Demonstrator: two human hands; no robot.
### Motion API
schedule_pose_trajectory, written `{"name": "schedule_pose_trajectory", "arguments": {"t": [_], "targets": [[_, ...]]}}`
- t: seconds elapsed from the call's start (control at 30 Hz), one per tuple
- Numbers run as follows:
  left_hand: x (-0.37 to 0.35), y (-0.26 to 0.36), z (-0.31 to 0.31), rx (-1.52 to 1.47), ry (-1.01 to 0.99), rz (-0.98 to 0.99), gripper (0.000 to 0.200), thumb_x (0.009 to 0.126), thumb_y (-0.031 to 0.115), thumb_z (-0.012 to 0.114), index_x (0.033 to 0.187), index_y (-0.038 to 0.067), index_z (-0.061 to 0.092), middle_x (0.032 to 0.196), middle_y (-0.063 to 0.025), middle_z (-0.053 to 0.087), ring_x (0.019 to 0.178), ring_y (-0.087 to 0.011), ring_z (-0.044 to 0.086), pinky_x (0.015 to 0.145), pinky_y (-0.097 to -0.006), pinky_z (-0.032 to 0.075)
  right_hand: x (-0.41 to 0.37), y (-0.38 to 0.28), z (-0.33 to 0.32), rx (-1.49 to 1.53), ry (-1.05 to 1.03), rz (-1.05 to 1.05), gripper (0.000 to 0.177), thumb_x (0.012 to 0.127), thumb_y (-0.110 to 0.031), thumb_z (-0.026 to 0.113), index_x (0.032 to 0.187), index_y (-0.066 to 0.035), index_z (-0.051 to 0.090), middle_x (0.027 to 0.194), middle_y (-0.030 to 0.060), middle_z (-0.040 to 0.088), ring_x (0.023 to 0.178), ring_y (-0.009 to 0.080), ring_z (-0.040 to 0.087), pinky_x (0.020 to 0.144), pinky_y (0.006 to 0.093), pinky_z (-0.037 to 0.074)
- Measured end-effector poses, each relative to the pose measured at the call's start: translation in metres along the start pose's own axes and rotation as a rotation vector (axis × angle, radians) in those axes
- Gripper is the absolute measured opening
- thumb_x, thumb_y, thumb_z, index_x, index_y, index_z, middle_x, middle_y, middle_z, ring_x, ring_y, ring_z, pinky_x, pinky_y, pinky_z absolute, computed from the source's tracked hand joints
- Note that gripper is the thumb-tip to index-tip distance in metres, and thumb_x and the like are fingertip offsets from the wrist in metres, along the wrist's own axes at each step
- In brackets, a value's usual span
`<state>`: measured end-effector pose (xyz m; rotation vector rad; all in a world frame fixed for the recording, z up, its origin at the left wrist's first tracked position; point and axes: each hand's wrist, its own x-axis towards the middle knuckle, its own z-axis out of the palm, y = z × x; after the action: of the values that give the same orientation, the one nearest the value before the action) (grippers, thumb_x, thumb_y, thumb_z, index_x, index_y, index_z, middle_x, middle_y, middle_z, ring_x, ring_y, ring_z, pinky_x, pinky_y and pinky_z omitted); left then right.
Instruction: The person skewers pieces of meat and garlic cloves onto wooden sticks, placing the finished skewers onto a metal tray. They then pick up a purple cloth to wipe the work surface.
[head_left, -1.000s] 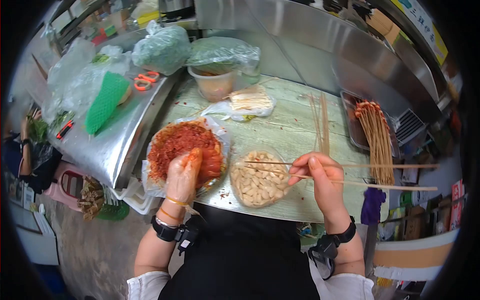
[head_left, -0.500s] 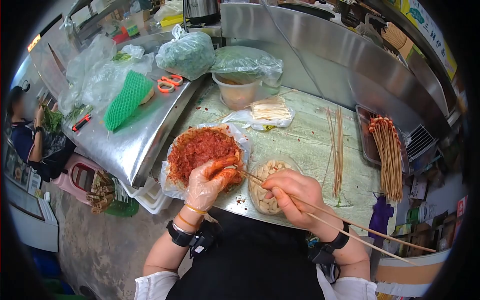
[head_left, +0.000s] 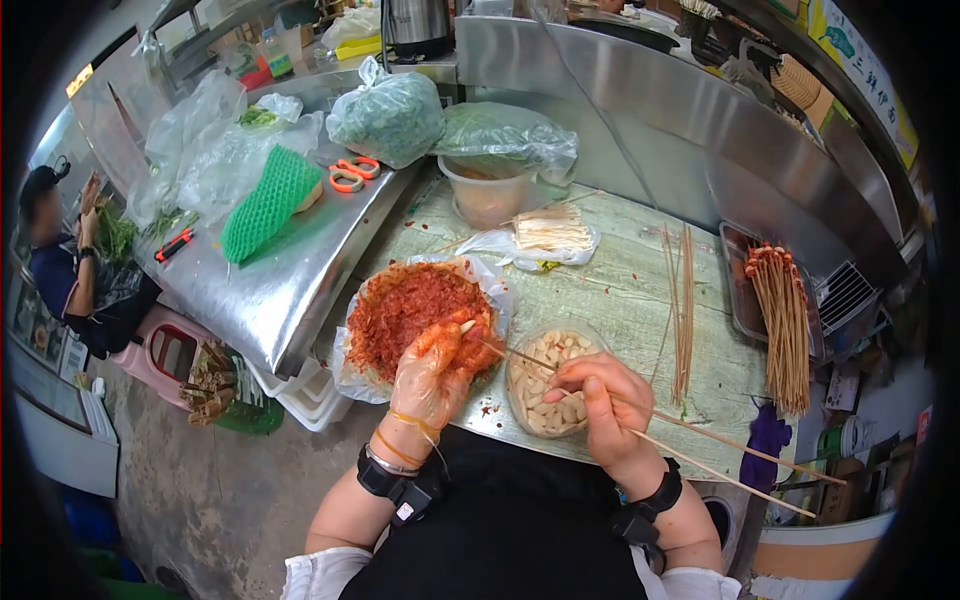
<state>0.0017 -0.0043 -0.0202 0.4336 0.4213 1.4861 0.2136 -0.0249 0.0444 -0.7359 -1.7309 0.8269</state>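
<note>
My left hand [head_left: 432,368], in a clear plastic glove smeared with red paste, is closed over the near edge of a plastic-lined bowl [head_left: 352,378]. Chopped red chilli paste [head_left: 415,305] fills that bowl. A pale piece like a garlic clove [head_left: 467,326] shows at the left fingertips. My bare right hand [head_left: 605,400] grips two long wooden skewers [head_left: 715,432]; one tip points at the left fingers, and the long ends run down to the right. Beneath the skewers, partly covered by the right hand, sits a clear tub [head_left: 522,405] of peeled garlic cloves [head_left: 550,350].
Loose skewers [head_left: 684,320] lie right of the tub. Beyond them, a tray [head_left: 738,290] holds bundled skewers with red tips [head_left: 780,330]. Enoki mushrooms [head_left: 553,230] lie behind. Orange scissors [head_left: 353,174] and green netting [head_left: 268,205] rest on the steel counter. Another person [head_left: 65,255] stands far left.
My right hand has turned more upright, and the skewer tip has drawn slightly away from the left fingers. My left hand has rotated, exposing the pale piece. The whole view has shifted slightly.
</note>
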Motion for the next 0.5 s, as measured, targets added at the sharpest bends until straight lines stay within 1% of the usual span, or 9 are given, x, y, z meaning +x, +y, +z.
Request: {"name": "schedule_pose_trajectory", "arguments": {"t": [0.1,0.17,0.2,0.23,0.27,0.37,0.43,0.5], "targets": [[-0.0007,-0.0036,0.0034,-0.053,-0.018,0.008,0.03,0.091,0.012,0.054,0.116,-0.005,0.052,0.11,-0.0187,0.059,0.103,-0.0277,0.058,0.092,-0.0443,0.048,0.0008,0.0001,0.0008,0.012,-0.03,-0.035,0.025,0.096,-0.014,0.04,0.093,0.004,0.057,0.089,0.0163,0.059,0.071,0.0206,0.064,0.068,0.0291,0.051],[-0.0003,-0.0039,0.0047,-0.076,-0.018,0.002,0.03,0.091,0.012,0.054,0.116,-0.005,0.052,0.11,-0.0189,0.06,0.104,-0.0283,0.058,0.093,-0.0445,0.048,-0.0018,0.0016,-0.001,-0.052,-0.011,-0.087,0.026,0.096,-0.015,0.04,0.092,0.004,0.058,0.088,0.0164,0.06,0.069,0.0209,0.064,0.067,0.0298,0.051],[0.0004,-0.0031,0.0047,-0.102,0.028,-0.004,0.03,0.092,0.012,0.054,0.116,-0.005,0.052,0.109,-0.019,0.06,0.104,-0.0285,0.058,0.093,-0.0448,0.047,-0.0038,0.0009,-0.0012,-0.051,-0.013,-0.087,0.026,0.096,-0.015,0.04,0.092,0.004,0.058,0.088,0.0164,0.06,0.069,0.0209,0.064,0.067,0.0298,0.051],[0.0007,-0.0022,0.0045,-0.128,0.075,-0.008,0.029,0.092,0.012,0.053,0.116,-0.005,0.052,0.109,-0.019,0.06,0.104,-0.0288,0.058,0.093,-0.045,0.047,-0.006,-0.0004,-0.0011,-0.019,0.05,-0.073,0.022,0.094,-0.011,0.042,0.091,0.003,0.059,0.088,0.0157,0.061,0.07,0.0202,0.065,0.068,0.0292,0.051],[0.0003,-0.0018,0.005,-0.129,0.077,-0.005,0.029,0.092,0.012,0.053,0.116,-0.005,0.052,0.109,-0.019,0.06,0.104,-0.0288,0.058,0.093,-0.045,0.047,-0.0071,-0.0011,-0.0009,0.012,0.112,-0.057,0.018,0.092,-0.006,0.044,0.091,0.003,0.06,0.087,0.015,0.062,0.07,0.0195,0.065,0.069,0.0286,0.05],[-0.0002,-0.0032,0.0077,-0.186,0.073,-0.003,0.029,0.092,0.012,0.052,0.116,-0.004,0.052,0.109,-0.0185,0.06,0.104,-0.0288,0.058,0.093,-0.0448,0.047,-0.0063,0.0024,0.0016,0.043,0.07,-0.019,0.017,0.092,-0.006,0.045,0.09,0.003,0.06,0.088,0.0156,0.062,0.07,0.0202,0.065,0.068,0.0279,0.05],[0.0003,-0.0048,0.0085,-0.177,0.006,-0.018,0.028,0.092,0.012,0.052,0.115,-0.004,0.052,0.109,-0.0179,0.059,0.103,-0.028,0.058,0.093,-0.0448,0.047,-0.006,0.0018,0.0052,0.026,0.064,-0.029,0.017,0.092,-0.006,0.045,0.09,0.003,0.06,0.088,0.0154,0.062,0.07,0.0203,0.065,0.066,0.0279,0.05],[0.0002,-0.0058,0.0069,-0.182,0.01,-0.017,0.028,0.092,0.011,0.052,0.115,-0.004,0.053,0.109,-0.0178,0.059,0.103,-0.0275,0.058,0.093,-0.0446,0.047,-0.0059,0.002,0.0078,0.012,0.056,-0.04,0.016,0.091,-0.005,0.046,0.09,0.003,0.06,0.087,0.0153,0.062,0.07,0.0205,0.065,0.065,0.0279,0.05]]}}
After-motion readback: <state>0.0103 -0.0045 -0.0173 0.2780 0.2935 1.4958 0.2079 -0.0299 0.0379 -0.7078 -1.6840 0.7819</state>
